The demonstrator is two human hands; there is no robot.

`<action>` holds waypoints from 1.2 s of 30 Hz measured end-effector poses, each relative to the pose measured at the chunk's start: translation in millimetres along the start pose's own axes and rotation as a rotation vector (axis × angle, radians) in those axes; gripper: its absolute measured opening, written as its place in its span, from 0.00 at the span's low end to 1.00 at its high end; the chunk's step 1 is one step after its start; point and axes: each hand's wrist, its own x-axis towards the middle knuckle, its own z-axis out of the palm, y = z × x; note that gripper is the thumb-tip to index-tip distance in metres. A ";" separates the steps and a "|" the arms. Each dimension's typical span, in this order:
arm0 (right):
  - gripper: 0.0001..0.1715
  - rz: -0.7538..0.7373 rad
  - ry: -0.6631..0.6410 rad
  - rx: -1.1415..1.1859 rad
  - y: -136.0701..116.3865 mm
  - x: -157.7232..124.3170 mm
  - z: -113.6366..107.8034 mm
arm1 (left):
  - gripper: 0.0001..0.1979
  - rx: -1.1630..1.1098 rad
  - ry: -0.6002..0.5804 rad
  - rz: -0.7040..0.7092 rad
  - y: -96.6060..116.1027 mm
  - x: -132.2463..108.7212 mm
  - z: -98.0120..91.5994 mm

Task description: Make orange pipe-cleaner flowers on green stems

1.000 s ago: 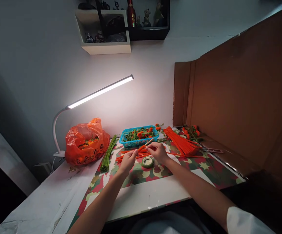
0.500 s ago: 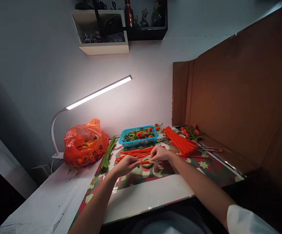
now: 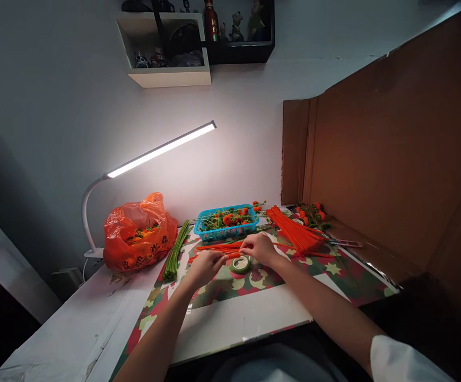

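Note:
My left hand point(image 3: 205, 269) is closed, its thumb and fingertips pinching one end of a short orange pipe cleaner piece point(image 3: 234, 255). At the piece's other end, my right hand point(image 3: 259, 249) pinches with its fingertips, so the piece spans level between both hands. Right below it lies a roll of green tape point(image 3: 246, 267) on the patterned mat. Loose orange pipe cleaners point(image 3: 222, 247) are spread just behind my hands. To the right rests a thick bundle of orange pipe cleaners point(image 3: 294, 231); a green bundle point(image 3: 175, 254) lies to the left.
A blue basket point(image 3: 210, 234) of orange flowers with green stems stands behind my hands. On the left are an orange plastic bag point(image 3: 138, 239) and a lit lamp point(image 3: 162, 151). More flowers point(image 3: 311, 214), scissors point(image 3: 347, 243) and a cardboard wall point(image 3: 381, 159) are on the right.
My right hand has moved slightly left and up, closer to my left hand. A pale strand that stuck out to the right under my right hand no longer shows there. More of the tape roll is visible.

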 end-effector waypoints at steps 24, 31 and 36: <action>0.24 0.237 -0.199 0.901 3.0 9.7 -8.1 | 0.25 -0.709 -0.060 -0.236 0.0 4.6 7.8; 0.15 0.208 -0.486 0.617 16.1 5.7 -15.3 | 0.24 -0.344 -0.359 -0.089 -5.3 -0.2 -9.7; 0.08 0.081 -0.426 0.431 20.9 4.8 -3.5 | 0.22 -0.164 -0.337 -0.066 -8.7 1.5 -7.8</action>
